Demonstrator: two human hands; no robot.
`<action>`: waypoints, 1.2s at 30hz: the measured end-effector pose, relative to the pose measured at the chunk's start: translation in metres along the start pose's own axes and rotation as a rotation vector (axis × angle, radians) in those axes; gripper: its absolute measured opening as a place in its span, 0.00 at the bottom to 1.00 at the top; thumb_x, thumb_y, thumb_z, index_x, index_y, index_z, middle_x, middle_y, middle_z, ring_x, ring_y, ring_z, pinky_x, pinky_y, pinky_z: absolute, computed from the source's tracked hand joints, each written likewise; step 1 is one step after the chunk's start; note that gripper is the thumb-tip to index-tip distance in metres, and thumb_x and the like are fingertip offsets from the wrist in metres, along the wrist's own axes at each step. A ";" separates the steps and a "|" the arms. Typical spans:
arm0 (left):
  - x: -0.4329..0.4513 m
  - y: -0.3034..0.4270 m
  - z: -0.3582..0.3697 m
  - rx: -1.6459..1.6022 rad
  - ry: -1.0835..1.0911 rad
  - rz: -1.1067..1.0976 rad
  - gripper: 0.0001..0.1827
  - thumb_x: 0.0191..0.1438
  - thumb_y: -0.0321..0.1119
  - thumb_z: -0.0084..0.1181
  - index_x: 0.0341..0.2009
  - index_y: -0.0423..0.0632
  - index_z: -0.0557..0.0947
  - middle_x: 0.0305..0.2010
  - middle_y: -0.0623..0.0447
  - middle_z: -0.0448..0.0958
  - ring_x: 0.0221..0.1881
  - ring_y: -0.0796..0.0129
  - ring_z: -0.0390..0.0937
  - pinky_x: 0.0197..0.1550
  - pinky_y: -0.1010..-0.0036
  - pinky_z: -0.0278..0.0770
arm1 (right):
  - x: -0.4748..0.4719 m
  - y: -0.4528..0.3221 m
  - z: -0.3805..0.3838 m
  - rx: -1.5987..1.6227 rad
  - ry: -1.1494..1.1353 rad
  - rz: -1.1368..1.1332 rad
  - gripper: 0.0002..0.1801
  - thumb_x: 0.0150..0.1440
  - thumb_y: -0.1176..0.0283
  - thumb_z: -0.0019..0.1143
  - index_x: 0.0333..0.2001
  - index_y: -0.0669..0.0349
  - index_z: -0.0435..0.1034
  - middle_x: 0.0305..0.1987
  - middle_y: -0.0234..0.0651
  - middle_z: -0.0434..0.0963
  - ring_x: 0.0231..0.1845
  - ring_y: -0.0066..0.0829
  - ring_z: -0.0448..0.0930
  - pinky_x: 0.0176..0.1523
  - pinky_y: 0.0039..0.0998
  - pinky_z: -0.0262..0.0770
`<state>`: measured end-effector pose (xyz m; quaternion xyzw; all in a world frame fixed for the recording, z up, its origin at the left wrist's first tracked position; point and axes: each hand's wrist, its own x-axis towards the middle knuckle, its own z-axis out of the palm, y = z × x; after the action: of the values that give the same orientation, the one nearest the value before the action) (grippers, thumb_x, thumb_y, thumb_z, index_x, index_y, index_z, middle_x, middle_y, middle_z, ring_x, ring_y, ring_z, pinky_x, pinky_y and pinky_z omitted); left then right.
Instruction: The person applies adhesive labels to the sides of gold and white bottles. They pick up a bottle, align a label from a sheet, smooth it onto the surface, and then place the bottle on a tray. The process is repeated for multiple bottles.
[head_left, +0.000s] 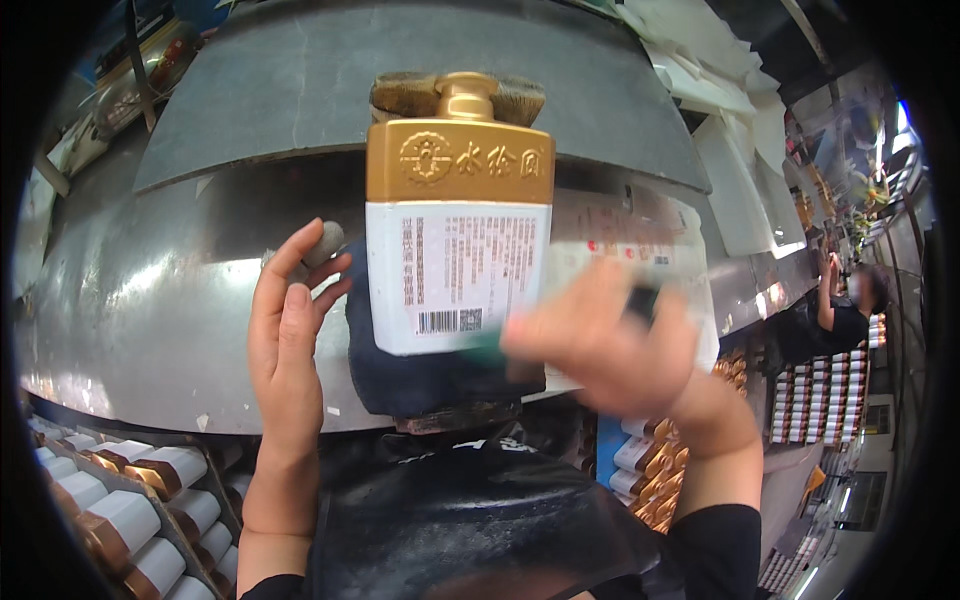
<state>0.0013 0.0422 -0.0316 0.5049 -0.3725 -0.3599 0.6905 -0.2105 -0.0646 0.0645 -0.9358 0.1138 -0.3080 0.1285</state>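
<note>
In front of me a flat bottle (461, 270) lies on its back, its neck pointing away. Its shoulder and neck are gold, its body white with printed writing and codes. A dark cloth pad (442, 386) supports the body, and a notched wooden block (517, 101) cradles the neck. My left hand (289, 322) is held just left of the bottle, fingers apart and holding nothing; a grey cover caps one fingertip. Over the bottle's lower right corner, my right hand (607, 337) is motion-blurred and grips a green scraper-like piece (484, 346). Whether that piece touches the bottle I cannot tell.
Printed sheets (675, 262) lie right of the bottle on the metal table (150, 322). A raised grey board (300, 90) spans the back. Crates of similar bottles (127, 525) stand below left; more bottles (645, 472) sit below right. Another person (832, 315) works at far right.
</note>
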 end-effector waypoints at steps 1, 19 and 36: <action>-0.001 0.001 0.001 -0.001 -0.002 0.002 0.25 0.68 0.39 0.37 0.63 0.37 0.67 0.62 0.43 0.67 0.58 0.59 0.71 0.60 0.63 0.70 | 0.009 0.007 0.003 -0.100 0.104 0.016 0.17 0.42 0.82 0.68 0.39 0.57 0.78 0.33 0.32 0.80 0.28 0.28 0.78 0.33 0.26 0.74; 0.007 -0.019 0.018 0.232 -0.255 0.158 0.69 0.38 0.17 0.71 0.73 0.57 0.34 0.64 0.42 0.62 0.61 0.57 0.68 0.59 0.64 0.74 | 0.107 0.106 -0.004 0.032 -0.183 0.445 0.23 0.54 0.51 0.58 0.32 0.64 0.80 0.31 0.35 0.81 0.32 0.26 0.79 0.38 0.27 0.75; 0.004 0.010 0.026 0.951 -0.199 0.485 0.42 0.31 0.23 0.73 0.58 0.52 0.78 0.67 0.41 0.63 0.68 0.45 0.60 0.70 0.59 0.57 | -0.029 0.105 -0.071 0.682 0.055 0.837 0.21 0.61 0.54 0.55 0.41 0.63 0.79 0.28 0.26 0.75 0.29 0.14 0.73 0.33 0.18 0.70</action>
<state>-0.0183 0.0299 -0.0155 0.6248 -0.6636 -0.0282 0.4104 -0.2903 -0.1670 0.0707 -0.7072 0.3738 -0.2744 0.5337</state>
